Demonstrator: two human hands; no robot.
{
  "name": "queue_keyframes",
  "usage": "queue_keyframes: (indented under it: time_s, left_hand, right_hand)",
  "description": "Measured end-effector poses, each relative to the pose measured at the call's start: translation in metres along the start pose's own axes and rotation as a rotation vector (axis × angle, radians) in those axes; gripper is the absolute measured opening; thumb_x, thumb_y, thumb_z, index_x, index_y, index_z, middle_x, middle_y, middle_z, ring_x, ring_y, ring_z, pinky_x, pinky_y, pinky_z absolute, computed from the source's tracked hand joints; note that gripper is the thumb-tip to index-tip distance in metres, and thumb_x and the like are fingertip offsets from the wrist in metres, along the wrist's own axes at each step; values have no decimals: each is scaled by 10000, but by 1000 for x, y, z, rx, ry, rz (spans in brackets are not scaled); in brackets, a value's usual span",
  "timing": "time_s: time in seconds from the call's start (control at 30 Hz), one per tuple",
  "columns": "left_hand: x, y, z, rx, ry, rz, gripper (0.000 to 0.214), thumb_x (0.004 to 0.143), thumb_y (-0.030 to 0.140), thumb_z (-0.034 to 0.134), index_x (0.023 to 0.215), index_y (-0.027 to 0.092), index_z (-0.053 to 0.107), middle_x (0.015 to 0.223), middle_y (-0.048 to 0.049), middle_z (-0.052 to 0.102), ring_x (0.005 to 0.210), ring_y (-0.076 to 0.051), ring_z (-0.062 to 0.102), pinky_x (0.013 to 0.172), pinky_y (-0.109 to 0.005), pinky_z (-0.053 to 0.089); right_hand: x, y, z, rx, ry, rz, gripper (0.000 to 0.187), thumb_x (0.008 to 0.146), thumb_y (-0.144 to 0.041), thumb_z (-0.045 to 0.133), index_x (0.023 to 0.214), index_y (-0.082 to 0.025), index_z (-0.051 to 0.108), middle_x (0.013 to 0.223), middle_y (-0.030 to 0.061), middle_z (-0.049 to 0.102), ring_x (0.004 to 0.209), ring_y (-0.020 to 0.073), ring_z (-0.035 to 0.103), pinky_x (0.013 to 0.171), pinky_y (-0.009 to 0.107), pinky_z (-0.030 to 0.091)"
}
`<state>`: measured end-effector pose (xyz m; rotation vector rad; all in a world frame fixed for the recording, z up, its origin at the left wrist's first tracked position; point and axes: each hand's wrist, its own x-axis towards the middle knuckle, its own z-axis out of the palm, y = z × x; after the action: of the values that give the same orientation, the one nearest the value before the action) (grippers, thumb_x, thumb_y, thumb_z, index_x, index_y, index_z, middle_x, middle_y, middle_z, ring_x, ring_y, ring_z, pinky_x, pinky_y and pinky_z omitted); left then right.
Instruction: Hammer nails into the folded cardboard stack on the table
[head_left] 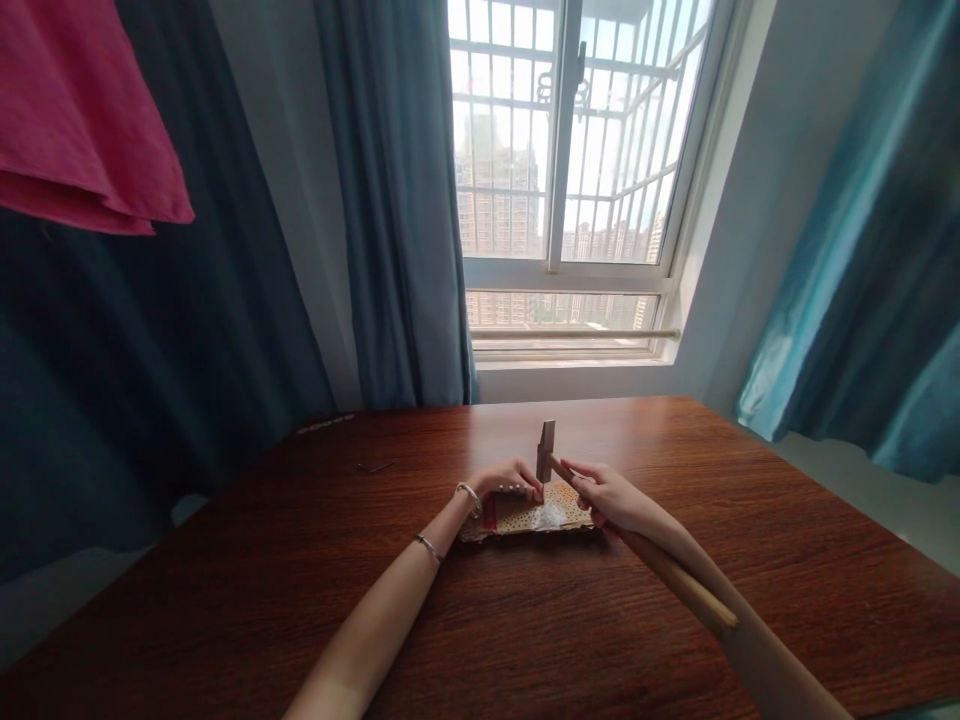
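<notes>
A small flat board (559,497) dotted with holes or studs lies on the brown wooden table (480,620), with something pale and shiny lying on it. My left hand (508,482) rests on the board's left part, fingers pinched together at the foot of the hammer head; what they pinch is too small to make out. My right hand (611,495) is closed round the wooden handle of a hammer (546,452), gripping close to the head. The metal head stands just above the board. The long handle runs back along my right forearm.
A small dark thin object (376,466) lies on the table at the left, and a row of small items (325,424) sits near the far left edge. Blue curtains (397,200) flank a barred window (570,170) beyond the table. A pink cloth (82,110) hangs at upper left.
</notes>
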<state>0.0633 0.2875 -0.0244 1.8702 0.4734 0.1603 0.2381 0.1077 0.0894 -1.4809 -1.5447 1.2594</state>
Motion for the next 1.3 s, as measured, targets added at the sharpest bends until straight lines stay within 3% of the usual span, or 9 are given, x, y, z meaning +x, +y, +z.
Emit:
queue_keyframes:
  time_s: [0.47, 0.63, 1.3]
  left_hand:
    - [0, 0, -1, 23, -29, 45, 253, 632, 294, 685, 802, 109, 706, 709, -44, 663, 662, -138, 563, 630, -214, 401]
    - [1, -1, -1, 7, -13, -26, 222, 618, 265, 685, 783, 120, 713, 670, -35, 663, 607, -124, 552, 588, -206, 390]
    - [1, 0, 2, -81, -6, -40, 216, 576, 275, 717, 726, 119, 712, 691, -44, 672, 643, -133, 564, 628, -215, 410]
  right_hand:
    - [2, 4, 1, 22, 46, -27, 497, 854, -353, 385, 1335, -252, 314, 593, -54, 440, 306, 23, 392, 262, 132, 303]
    - [1, 4, 2, -1, 28, -5, 484, 849, -361, 393, 1317, -247, 354, 580, -54, 438, 304, 22, 387, 268, 136, 315]
    - [-3, 5, 9, 0, 40, -19, 499, 839, -372, 412, 1316, -237, 360, 570, -49, 453, 339, 23, 395, 288, 120, 315]
